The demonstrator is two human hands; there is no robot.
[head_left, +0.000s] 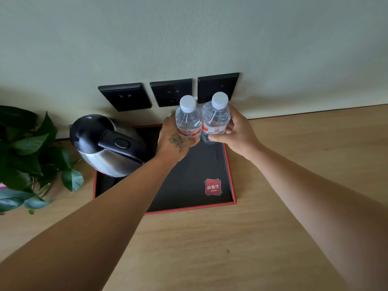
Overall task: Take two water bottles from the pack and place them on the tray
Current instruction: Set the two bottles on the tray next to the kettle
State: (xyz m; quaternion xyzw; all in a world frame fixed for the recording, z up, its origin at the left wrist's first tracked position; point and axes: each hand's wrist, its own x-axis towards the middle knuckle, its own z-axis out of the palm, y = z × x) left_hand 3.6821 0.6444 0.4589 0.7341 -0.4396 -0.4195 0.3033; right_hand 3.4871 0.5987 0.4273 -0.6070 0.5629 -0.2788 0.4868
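**Setting Two Bottles on the Tray**

Holding one bottle per hand, I have both units over the far end of the tray (230,175), the landmark for every position below. The left hand (172,141) is wrapped around the left bottle (188,120) at its label band; the right hand (235,131) is wrapped around the right bottle (216,118) the same way. The bottles stand upright and touch each other. Their bases are hidden by my hands, so I cannot tell whether they rest on the tray floor or hang just above it.

Handling notes, as judgement:
- Both bottles look full and capped, so expect moderate weight for their small size.
- Thin clear plastic will give under a hard squeeze. Hold at the label band, where the wall is straight.
- The surface is smooth and may slip if wet.

Surface and room:
- The tray is black with a red rim and a red logo at its near right corner. Its floor looks flat.
- A kettle (109,145) occupies the tray's left part, close beside my left hand.
- The tray sits on a wooden counter (294,206) against a pale wall.
- Three black wall sockets (171,92) are mounted on the wall behind the tray.
- A leafy plant (31,156) stands to the tray's left.
- The pack is not in view.
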